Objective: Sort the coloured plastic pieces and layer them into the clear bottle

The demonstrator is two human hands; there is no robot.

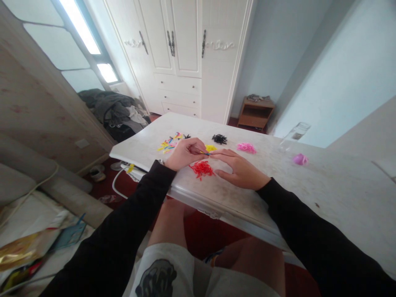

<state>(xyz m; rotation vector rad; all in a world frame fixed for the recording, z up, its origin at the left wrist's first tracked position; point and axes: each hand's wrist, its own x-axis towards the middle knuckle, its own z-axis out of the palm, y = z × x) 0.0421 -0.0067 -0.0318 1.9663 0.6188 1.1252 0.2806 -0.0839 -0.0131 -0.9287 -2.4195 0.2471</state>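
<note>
My left hand (186, 152) pinches a thin blue-and-yellow strip (206, 154) just above the table; its exact kind is too small to make out. From the other side my right hand (243, 168) reaches in, fingers stretched out, its index fingertip at the strip's end and its thumb held apart. Below both hands lies a pile of short red strips (201, 169). A yellow pile (210, 148) sits just behind the fingertips, partly hidden. Beyond it are a black pile (219, 139) and, to the right, a pink pile (246, 148). Mixed coloured strips (168, 144) lie left of my left hand.
A clear glass bottle (295, 135) and a pink-purple object (300, 159) are on the right of the white table (334, 198). A white cable (115, 181) hangs at the left edge. Behind stand a white wardrobe (182, 62) and a small brown cabinet (256, 113).
</note>
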